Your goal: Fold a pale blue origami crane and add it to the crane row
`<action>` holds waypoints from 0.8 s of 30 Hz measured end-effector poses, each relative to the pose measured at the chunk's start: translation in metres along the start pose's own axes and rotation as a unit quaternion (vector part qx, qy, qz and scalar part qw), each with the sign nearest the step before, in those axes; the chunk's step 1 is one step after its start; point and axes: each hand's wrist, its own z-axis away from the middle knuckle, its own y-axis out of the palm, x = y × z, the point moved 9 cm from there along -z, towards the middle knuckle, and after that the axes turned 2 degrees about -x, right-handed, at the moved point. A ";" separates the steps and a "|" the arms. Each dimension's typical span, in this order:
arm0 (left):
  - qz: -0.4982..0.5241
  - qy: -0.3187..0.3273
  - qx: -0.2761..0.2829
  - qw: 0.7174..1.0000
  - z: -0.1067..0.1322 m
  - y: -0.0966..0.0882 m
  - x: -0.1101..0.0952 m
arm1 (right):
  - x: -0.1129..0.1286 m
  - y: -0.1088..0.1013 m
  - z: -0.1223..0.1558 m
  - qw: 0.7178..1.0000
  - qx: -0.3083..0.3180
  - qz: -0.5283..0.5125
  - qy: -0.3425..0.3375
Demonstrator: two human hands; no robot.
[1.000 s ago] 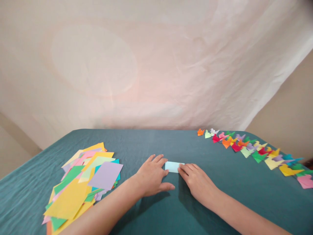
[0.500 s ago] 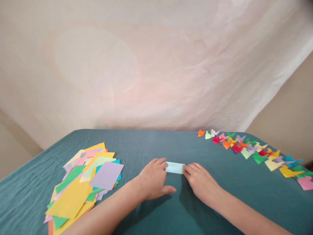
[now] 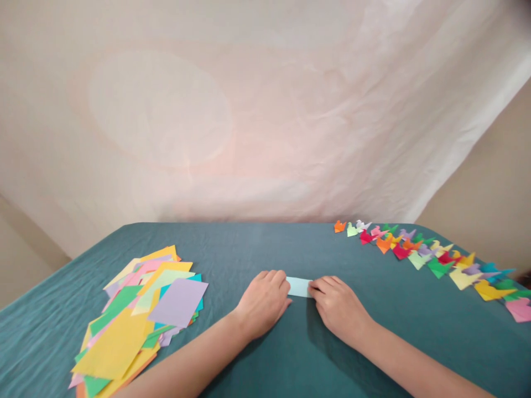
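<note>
A pale blue sheet of origami paper (image 3: 298,287), folded into a narrow rectangle, lies on the dark green cloth between my hands. My left hand (image 3: 265,301) is closed on its left end, thumb and fingers drawn together there. At the right end my right hand (image 3: 338,301) pinches the edge between thumb and fingertips. Both ends of the strip are hidden under my fingers.
A loose pile of coloured square papers (image 3: 116,337) spreads over the left side of the table, a lilac square (image 3: 178,303) on top. Folded paper birds (image 3: 440,267) stand in rows along the right side. Behind the table (image 3: 249,243) hangs a pale cloth (image 3: 269,121).
My left thumb has come in from its spread position to the fingers at the paper's left end. Less of the strip shows now. My right hand has stayed nearly in place.
</note>
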 end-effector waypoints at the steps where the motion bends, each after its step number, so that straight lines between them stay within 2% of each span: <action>1: 0.011 0.020 -0.007 1.000 0.000 0.001 -0.005 | 0.000 0.000 0.000 1.000 0.001 -0.003 0.004; 4: 0.032 0.055 -0.014 0.998 0.002 0.006 -0.015 | -0.003 0.000 -0.001 1.000 0.001 -0.016 0.021; 9: 0.050 0.054 0.000 0.997 0.003 0.012 -0.016 | -0.009 -0.004 -0.004 0.996 -0.014 -0.077 0.043; 16: 0.135 0.033 -0.020 0.990 0.005 0.013 -0.005 | -0.022 -0.006 -0.008 0.983 0.011 -0.166 0.072; 24: 0.243 -0.043 -0.099 0.964 0.005 0.017 0.021 | -0.029 0.006 -0.025 0.963 0.052 -0.248 0.089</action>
